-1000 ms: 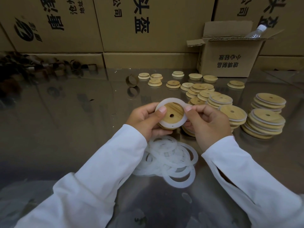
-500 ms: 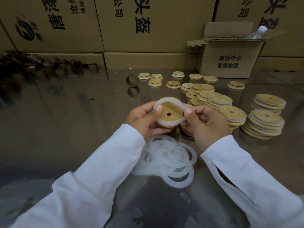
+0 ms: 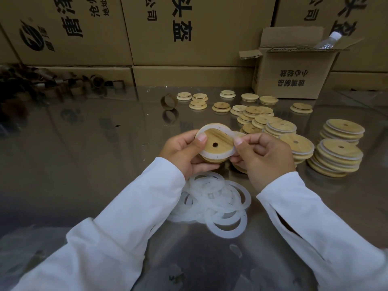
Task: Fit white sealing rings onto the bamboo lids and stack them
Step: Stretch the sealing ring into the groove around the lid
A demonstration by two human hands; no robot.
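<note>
While your left hand (image 3: pixel 182 152) cups the bamboo lid (image 3: pixel 218 141) from below, fingers curled under its edge and thumb pressed on the left of its upper face, your right hand (image 3: pixel 264 158) pinches the right side of the white sealing ring (image 3: pixel 206 153) between thumb and forefinger, its other fingers curled in on nothing. You hold the lid tilted towards you above the table (image 3: pixel 94 154), over the heap of loose rings (image 3: pixel 218 198) lying just in front of you. Judge the lid as light and stiff, a smooth wooden disc with a small hole, so take it by the rim and underside, where a firm hold should do no harm and leaves the stepped face free. The ring looks thin, soft and stretchy; it will probably flop and twist if you hold it at one point only, so pin the seated side with your left thumb and walk the pinch round the edge, pulling just enough to clear the step. Too hard a tug could overstretch it or pop the far side off. The ringed stacks (image 3: pixel 338 156) stand near your right hand, some leaning a little, so set the finished lid down flat and centred. The bare lids (image 3: pixel 254 114) lie farther back.
</note>
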